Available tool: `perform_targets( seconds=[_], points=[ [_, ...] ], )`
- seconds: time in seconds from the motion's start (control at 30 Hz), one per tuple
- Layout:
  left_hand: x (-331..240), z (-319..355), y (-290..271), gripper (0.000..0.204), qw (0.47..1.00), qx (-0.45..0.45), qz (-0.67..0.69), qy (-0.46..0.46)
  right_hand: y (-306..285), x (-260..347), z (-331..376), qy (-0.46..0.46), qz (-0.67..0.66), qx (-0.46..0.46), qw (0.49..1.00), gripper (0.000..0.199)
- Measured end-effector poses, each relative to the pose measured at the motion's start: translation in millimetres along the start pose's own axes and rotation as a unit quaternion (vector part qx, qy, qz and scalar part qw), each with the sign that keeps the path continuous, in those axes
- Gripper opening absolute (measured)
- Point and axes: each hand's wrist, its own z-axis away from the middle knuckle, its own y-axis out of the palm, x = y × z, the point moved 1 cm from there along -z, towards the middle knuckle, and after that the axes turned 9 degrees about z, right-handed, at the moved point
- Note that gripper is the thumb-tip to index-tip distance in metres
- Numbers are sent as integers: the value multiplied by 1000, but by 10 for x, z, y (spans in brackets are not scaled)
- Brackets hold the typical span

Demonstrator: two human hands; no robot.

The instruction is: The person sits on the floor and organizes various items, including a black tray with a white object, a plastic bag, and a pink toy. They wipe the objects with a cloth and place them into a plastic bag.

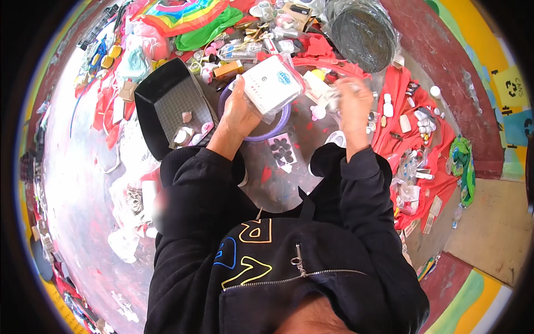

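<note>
My left hand [240,111] grips a flat white square packet [274,83] in clear plastic by its left edge, with a blue print on its face. Under it a round purple basin [281,123] shows in part. My right hand [356,106] is raised to the right of the packet, its fingers curled and smeared by motion; a whitish blur lies at the fingertips, and whether it is held I cannot tell. Just left of that hand is a pale card-like piece [317,89], with a small pink-and-white item [317,112] below it.
A black crate [147,111] with a few small items stands on the left. Between my feet lies a card with dark round pieces [282,149]. A large plastic-wrapped dark basin [364,36] is at the back. Red cloth [389,142] strewn with small goods covers the right side.
</note>
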Motion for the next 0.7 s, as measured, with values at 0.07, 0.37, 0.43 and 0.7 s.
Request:
perform_targets(
  seconds=[0.07, 0.37, 0.43, 0.7],
  points=[
    [22, 12, -32, 50, 1000, 12, 6, -21, 42, 36, -122, -20, -113, -17, 993, 2],
    [-11, 127, 42, 50, 999, 32, -39, 18, 334, -142, -33, -36, 130, 82, 987, 8],
    [-106, 117, 140, 51, 996, 64, -32, 45, 203, -292, -93, 157, -21, 97, 983, 10],
    [-68, 202, 60, 49, 996, 25, -89, -8, 321, 197, -1, 77, -53, 267, 959, 16]
  ],
)
